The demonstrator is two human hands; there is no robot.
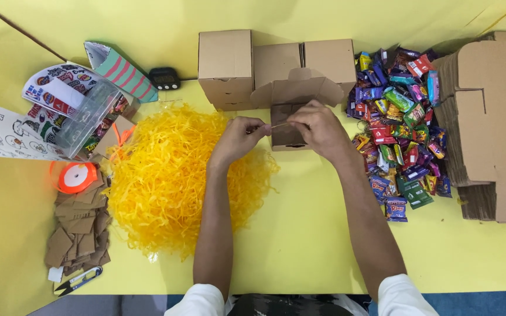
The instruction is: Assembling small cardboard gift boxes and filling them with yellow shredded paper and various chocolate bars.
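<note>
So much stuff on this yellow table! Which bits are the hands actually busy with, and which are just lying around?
In hand:
- left hand and right hand, pinching a thin strand between them
- open small cardboard box under the hands
- yellow shredded paper beside the left hand

Lying about:
- wrapped sweets pile
- flat box blanks
- orange ribbon spool
- snips
- sticker sheets

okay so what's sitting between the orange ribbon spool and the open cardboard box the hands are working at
In the head view, the heap of yellow shredded paper fills the stretch between the orange ribbon spool and the open cardboard box; the left hand hangs over its right edge.
</note>
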